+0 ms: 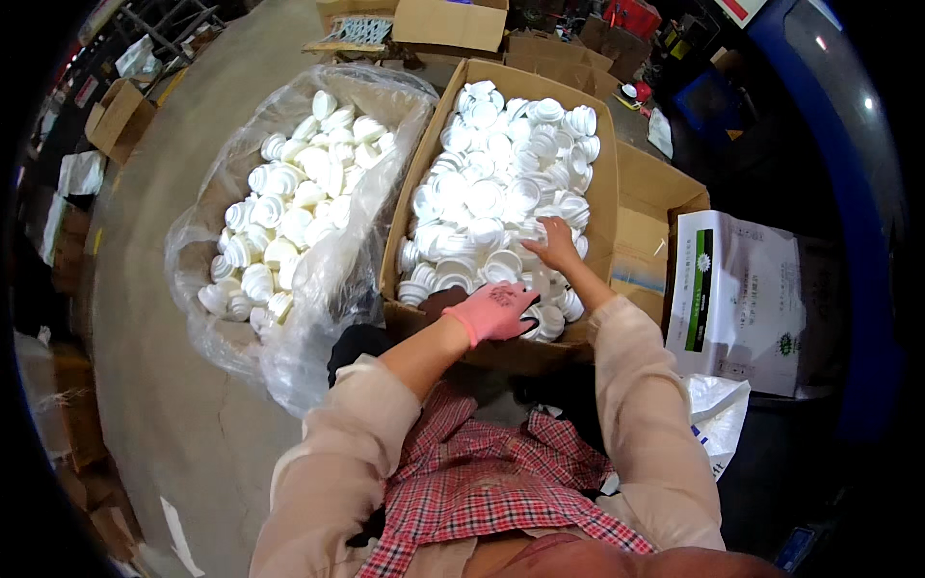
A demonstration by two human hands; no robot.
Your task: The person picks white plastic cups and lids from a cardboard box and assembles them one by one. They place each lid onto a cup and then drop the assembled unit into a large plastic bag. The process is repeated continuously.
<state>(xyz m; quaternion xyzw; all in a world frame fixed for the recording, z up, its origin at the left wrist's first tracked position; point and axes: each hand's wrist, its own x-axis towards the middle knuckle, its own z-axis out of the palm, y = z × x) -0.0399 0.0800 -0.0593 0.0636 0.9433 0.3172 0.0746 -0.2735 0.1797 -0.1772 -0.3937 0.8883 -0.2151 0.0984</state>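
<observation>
Many round white plastic caps (485,199) with stepped rims fill the open cardboard box (609,173) in front of me. My left hand (493,313), in a pink glove with dark fingertips, is at the box's near side. Its fingers curl round a white cap (529,321), partly hidden by the glove. Farther in and to the right, my bare right hand (557,248) reaches over the caps, thumb and fingers apart, with nothing visibly gripped.
Left of the box stands a container lined with clear plastic (207,207), holding more white caps (299,193). A printed white carton (737,299) and a white bag (718,414) lie at the right. Cardboard boxes (451,24) stand at the back.
</observation>
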